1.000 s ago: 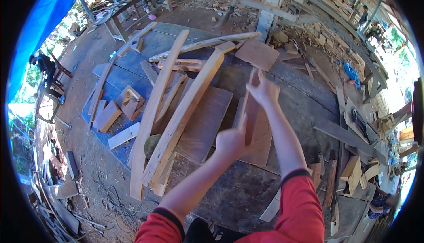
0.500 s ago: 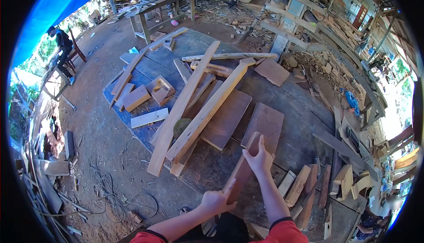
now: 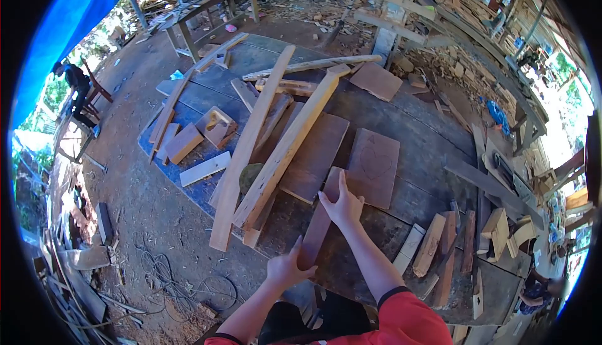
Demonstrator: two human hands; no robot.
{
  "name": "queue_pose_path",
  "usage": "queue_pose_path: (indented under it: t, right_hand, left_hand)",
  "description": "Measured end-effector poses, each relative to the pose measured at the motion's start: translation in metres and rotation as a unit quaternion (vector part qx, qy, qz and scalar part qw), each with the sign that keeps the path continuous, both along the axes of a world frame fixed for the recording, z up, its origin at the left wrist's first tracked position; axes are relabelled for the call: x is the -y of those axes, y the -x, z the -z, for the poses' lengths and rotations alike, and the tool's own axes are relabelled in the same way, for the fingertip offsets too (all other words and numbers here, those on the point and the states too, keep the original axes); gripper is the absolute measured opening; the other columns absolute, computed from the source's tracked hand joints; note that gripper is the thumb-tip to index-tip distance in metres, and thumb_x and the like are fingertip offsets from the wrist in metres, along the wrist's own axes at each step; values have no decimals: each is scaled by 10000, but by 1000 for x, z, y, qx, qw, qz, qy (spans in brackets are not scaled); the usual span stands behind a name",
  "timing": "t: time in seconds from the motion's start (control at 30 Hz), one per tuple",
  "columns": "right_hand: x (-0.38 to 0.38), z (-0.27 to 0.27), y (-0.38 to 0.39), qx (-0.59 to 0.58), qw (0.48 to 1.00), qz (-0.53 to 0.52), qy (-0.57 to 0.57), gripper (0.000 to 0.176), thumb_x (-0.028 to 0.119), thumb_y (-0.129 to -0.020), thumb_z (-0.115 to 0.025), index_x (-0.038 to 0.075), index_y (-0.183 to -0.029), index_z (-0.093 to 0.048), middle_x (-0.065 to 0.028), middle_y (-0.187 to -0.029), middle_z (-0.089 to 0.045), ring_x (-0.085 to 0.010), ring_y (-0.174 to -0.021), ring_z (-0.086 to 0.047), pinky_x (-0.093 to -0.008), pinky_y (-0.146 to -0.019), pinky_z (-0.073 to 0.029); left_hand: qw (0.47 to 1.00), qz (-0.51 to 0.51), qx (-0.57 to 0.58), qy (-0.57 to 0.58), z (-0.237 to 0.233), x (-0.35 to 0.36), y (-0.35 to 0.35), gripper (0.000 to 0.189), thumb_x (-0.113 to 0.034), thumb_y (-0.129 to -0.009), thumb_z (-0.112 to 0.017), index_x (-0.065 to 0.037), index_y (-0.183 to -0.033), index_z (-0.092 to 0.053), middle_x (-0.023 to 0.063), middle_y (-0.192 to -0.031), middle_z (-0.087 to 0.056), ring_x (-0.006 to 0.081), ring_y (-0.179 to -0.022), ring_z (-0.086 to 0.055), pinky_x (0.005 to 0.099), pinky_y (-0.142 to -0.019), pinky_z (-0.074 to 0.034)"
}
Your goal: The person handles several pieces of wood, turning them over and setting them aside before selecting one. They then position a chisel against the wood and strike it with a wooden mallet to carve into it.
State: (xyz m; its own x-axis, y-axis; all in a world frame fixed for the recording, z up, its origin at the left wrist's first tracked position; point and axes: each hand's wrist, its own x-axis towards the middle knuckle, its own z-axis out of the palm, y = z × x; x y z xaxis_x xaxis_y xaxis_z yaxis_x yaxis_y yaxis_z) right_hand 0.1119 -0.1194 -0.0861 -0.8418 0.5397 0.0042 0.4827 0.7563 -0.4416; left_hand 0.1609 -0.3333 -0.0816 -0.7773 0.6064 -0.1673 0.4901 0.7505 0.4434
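A narrow reddish-brown wooden block (image 3: 318, 229) lies lengthwise before me at the near side of the table. My right hand (image 3: 345, 208) grips its far end, with thumb and fingers on opposite sides. Around the near end is my left hand (image 3: 290, 271), thumb along one side; some of its fingers are hidden. Just beyond the right hand lies a flat board (image 3: 375, 166) with a heart outline drawn on it. To its left rests a wider brown board (image 3: 316, 157), partly beside a long pale beam (image 3: 291, 147).
A long plank (image 3: 251, 157) lies across the dark table (image 3: 420, 144). Small blocks and a hollowed wooden box (image 3: 216, 127) sit on the left. Several offcuts (image 3: 431, 245) and a hammer-like tool stand at right. Cable (image 3: 164, 279) coils on the ground. Other people sit farther off.
The wooden block has shifted left, off the edge of the heart-marked board, and turned more upright in view. Both hands moved with it. The camera view has also shifted a little.
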Motion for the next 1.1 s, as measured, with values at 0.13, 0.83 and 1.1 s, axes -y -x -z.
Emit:
queue_pose_path:
  t: [0.13, 0.83, 1.1]
  right_hand:
    - [4, 14, 6, -35, 999, 30, -27, 813, 529, -764, -596, 130, -1403, -291, -157, -773, -663, -319, -679, -647, -569, -802, -386]
    - [23, -5, -147, 24, 992, -52, 109, 670, 474, -842, -509, 91, -1367, -345, -212, -931, -640, -385, -888, -614, -450, -778, -483]
    - [8, -35, -316, -99, 950, 274, 114, 462, 318, -810, -637, 52, -1181, -565, -107, -624, -566, -245, -567, -559, -365, -575, -451]
  left_hand:
    - [997, -22, -6, -70, 20, -2, 3, 905, -535, -594, -703, -99, -1332, -415, 121, -653, -634, 280, -573, -639, 369, -545, -523]
    - [989, -19, 142, 23, -14, -3, 4, 1037, -653, -614, -682, -78, -1387, -300, 199, -1128, -594, 330, -1029, -589, 411, -849, -471]
    - [989, -26, 141, -38, 3, 1, 4, 1067, -604, -601, -726, -64, -1399, -269, 195, -1190, -563, 331, -1093, -554, 404, -912, -447]
